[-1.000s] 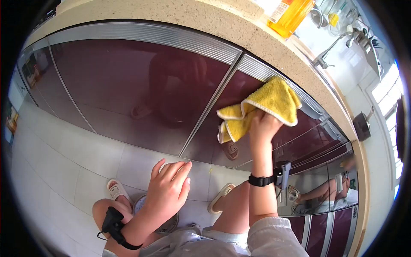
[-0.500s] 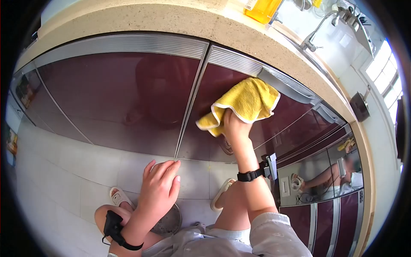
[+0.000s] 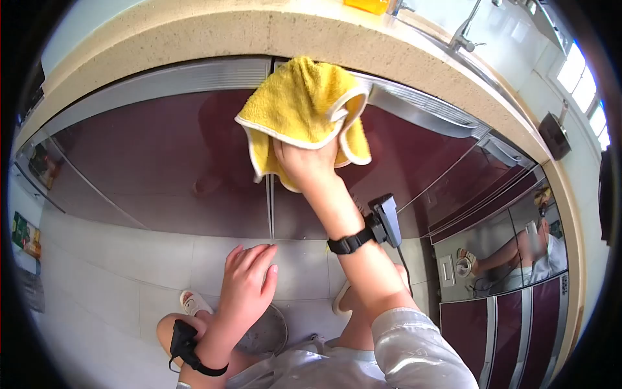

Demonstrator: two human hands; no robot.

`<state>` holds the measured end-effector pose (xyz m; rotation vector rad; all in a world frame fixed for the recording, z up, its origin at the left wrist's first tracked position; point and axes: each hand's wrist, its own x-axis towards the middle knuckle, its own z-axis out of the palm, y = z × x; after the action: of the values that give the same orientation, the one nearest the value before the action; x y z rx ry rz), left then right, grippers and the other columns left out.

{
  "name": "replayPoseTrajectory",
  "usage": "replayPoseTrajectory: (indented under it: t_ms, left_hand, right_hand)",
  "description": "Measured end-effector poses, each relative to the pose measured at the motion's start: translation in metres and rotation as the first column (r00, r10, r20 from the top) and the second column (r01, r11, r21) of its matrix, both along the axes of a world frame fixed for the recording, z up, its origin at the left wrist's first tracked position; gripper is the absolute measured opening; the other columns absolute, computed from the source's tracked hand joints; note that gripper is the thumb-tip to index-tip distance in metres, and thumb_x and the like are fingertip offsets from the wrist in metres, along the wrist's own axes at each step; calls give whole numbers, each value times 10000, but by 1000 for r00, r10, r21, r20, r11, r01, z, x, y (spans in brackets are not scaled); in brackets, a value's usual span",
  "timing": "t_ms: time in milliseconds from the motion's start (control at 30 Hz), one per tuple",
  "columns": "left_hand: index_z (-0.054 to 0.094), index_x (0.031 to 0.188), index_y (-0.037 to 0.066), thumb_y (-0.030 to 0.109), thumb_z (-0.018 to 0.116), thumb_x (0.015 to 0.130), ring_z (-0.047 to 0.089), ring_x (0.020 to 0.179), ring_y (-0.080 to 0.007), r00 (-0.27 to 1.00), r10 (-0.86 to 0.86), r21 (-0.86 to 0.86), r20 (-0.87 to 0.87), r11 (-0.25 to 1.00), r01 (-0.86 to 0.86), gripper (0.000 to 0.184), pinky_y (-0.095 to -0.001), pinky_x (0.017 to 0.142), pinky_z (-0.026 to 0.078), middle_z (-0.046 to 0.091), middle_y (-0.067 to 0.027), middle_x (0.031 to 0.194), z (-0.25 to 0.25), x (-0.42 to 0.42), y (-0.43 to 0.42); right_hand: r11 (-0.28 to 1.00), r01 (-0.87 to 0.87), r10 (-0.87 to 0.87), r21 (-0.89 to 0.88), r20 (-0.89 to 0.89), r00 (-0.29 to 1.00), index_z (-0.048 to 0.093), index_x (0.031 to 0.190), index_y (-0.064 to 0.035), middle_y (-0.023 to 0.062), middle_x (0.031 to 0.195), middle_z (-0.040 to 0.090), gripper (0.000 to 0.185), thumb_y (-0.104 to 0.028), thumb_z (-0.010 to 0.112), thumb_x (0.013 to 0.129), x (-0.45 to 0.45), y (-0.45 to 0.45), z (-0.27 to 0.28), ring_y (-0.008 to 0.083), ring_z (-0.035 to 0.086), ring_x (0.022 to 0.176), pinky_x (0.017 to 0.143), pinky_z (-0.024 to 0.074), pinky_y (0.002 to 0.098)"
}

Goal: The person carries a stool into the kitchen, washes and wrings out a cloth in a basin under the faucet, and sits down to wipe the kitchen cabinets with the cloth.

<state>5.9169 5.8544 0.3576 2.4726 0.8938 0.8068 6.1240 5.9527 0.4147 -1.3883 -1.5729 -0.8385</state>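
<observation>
A yellow cleaning cloth point(image 3: 304, 107) with white edging lies over the top of the dark red cabinet doors point(image 3: 168, 149), across the gap between two of them. My right hand point(image 3: 306, 162) holds the cloth against the doors from below; its fingers are mostly covered by the fabric. Lower down, my left hand point(image 3: 249, 279) hangs in front of the doors above the floor, fingers stretched out and holding nothing. Both wrists wear black straps with small devices.
A speckled beige countertop point(image 3: 246, 35) overhangs the doors. A metal drawer handle point(image 3: 421, 113) juts out to the right. At the top right stand a faucet point(image 3: 463, 39) and part of an orange bottle point(image 3: 369, 5). A round stool point(image 3: 269, 330) is below me on the tiled floor.
My right hand has moved the cloth left and up, from the right-hand door to the seam between the doors. My left hand stays nearly in place. The view has shifted slightly.
</observation>
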Motion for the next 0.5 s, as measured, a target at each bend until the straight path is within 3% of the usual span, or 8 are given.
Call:
replayPoseTrajectory:
  t_ms: [33,67,167,233,267,367,433,500]
  left_hand:
    - [600,1110,8,91,568,847,579,992,-300,1000,-6,-4,16,1000,6,278,-455,996,370,616,-134,1071,-1,2,2]
    - [602,1107,10,93,568,847,580,989,-302,999,-6,-4,36,1000,6,275,-455,995,371,617,-135,1068,-3,2,4]
    - [604,1103,10,96,568,850,581,985,-304,999,26,1,39,1000,-26,271,-454,995,372,619,-136,1067,-10,1,10]
    - [604,1102,10,99,567,851,581,985,-304,998,38,6,44,999,-39,269,-454,995,372,620,-137,1066,-10,-2,11]
    - [605,1101,10,101,567,852,581,985,-304,998,41,1,45,999,-41,267,-453,995,372,620,-138,1065,-10,-4,10]
    - [600,1087,2,86,560,841,588,934,-269,998,27,61,48,998,-30,263,-453,971,383,616,-115,1029,-9,-9,3]
    - [600,1086,1,87,560,841,588,931,-268,999,19,59,51,998,-22,262,-453,970,385,615,-115,1030,-6,-9,0]
    - [601,1084,0,88,560,842,588,928,-267,999,15,62,51,998,-18,261,-453,968,386,614,-115,1030,-5,-9,0]
  right_hand:
    - [999,-27,25,-21,-111,994,622,1084,-59,142,1098,622,349,-187,635,759,-1,3,-1,341,521,1117,975,361,486]
    - [999,-24,19,-48,-108,994,627,1082,-68,138,1089,630,339,-182,627,763,-1,1,-5,341,533,1100,950,379,482]
    - [998,-18,25,-63,111,994,632,1130,-104,92,1193,607,346,-168,611,790,5,-14,-49,307,539,1141,973,401,449]
    - [981,-125,138,-148,84,987,609,1187,-124,78,1241,584,392,-183,608,799,17,-19,-79,290,528,1172,1014,385,443]
    - [986,-26,57,-164,187,981,594,1208,-129,85,1243,581,430,-207,621,787,17,-16,-80,288,532,1170,1033,373,446]
    - [999,-31,40,-45,230,972,600,1192,-125,95,1231,585,441,-219,630,762,4,-11,-39,285,530,1172,1025,373,472]
    - [1000,15,-10,-22,198,980,614,1157,-123,116,1184,590,408,-239,607,766,0,3,-14,324,518,1141,1051,284,539]
    - [994,80,-92,69,201,975,606,1158,-119,124,1190,571,400,-239,589,776,-3,3,7,352,474,1164,1051,273,534]
